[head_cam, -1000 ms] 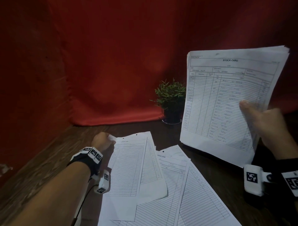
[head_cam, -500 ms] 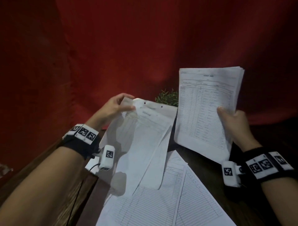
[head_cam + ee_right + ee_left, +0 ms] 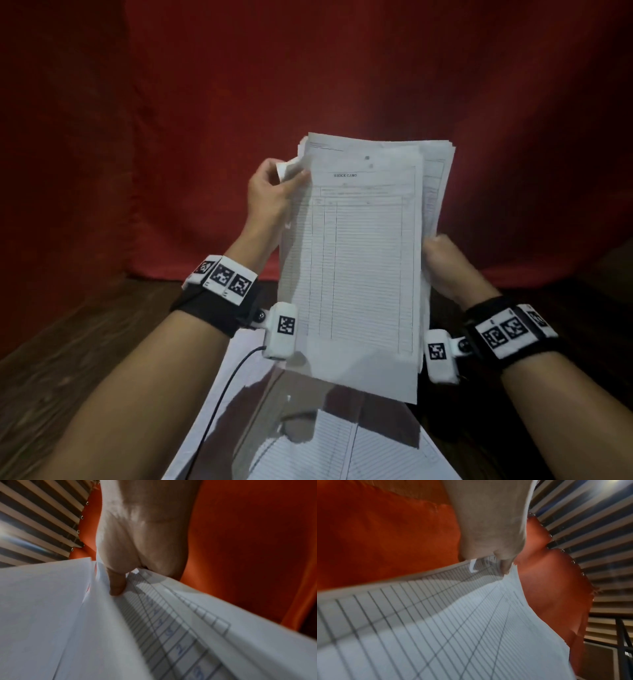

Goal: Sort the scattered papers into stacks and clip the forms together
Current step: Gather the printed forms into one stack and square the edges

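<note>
I hold a stack of white ruled stock-card forms (image 3: 363, 260) upright in front of me, above the table. My left hand (image 3: 274, 192) pinches the top left corner of the front sheets (image 3: 436, 615), thumb on the printed face. My right hand (image 3: 445, 260) grips the stack's right edge, thumb pressed on a form filled in with blue ink (image 3: 171, 615). The front sheets sit a little left of the ones behind. More loose forms (image 3: 329, 445) lie flat on the table below, partly in shadow.
The dark wooden table (image 3: 68, 359) runs left and right of the loose papers. A red cloth backdrop (image 3: 308, 68) hangs right behind the table. A thin black cable (image 3: 222, 397) drops from my left wrist camera across the papers.
My left hand lifted the sheets off the table and brought them right, onto the front of the stack in my right hand. The right hand moved the stack leftwards; the plant is now hidden.
</note>
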A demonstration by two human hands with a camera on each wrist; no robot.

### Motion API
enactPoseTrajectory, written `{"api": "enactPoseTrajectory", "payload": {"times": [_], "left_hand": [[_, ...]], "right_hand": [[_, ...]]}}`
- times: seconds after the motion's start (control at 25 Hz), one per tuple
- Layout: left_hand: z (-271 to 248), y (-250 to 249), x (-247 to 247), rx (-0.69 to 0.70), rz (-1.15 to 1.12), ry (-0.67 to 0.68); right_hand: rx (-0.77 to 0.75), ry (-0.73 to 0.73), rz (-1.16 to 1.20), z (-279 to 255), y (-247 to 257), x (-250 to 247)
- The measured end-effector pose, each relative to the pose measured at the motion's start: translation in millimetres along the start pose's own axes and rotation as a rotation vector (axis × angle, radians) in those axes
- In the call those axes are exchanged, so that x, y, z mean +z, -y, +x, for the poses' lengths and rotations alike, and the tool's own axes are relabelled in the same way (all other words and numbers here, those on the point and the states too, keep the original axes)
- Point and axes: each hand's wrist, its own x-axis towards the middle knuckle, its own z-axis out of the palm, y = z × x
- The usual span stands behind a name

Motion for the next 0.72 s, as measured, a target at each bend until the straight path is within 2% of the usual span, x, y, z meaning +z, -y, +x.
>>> {"api": "enactPoseTrajectory", "payload": {"times": [0.12, 0.2, 0.28, 0.4, 0.48, 0.56, 0.72], "left_hand": [[-3.3, 5.9, -0.7, -0.107, -0.034, 0.054], [-7.7, 7.2, -1.8, -0.113, -0.078, 0.053], [-14.9, 9.0, -0.1, 0.001, -0.091, -0.049], [-38.2, 20.9, 6.2, 0.175, -0.01, -0.183], [-53.9, 34.3, 8.6, 0.164, 0.05, -0.12], [-60.0, 47.4, 0.3, 0.091, 0.067, -0.004], [-50.8, 65.3, -31.9, -0.122, 0.017, 0.151]], "right_hand": [[-0.007, 0.087, -0.042, -12.6, 7.8, 2.8], [-0.014, 0.094, -0.047, -15.3, 9.5, 4.1], [-0.025, 0.102, 0.061, -20.7, 11.1, 6.4], [-0.051, 0.126, 0.363, -33.5, 1.2, 13.3], [-0.111, 0.053, 0.279, -39.7, -12.8, 19.8], [-0.133, -0.027, 0.157, -43.5, -25.8, 25.6], [-0.072, -0.104, 0.285, -42.1, -39.0, 31.2]]}}
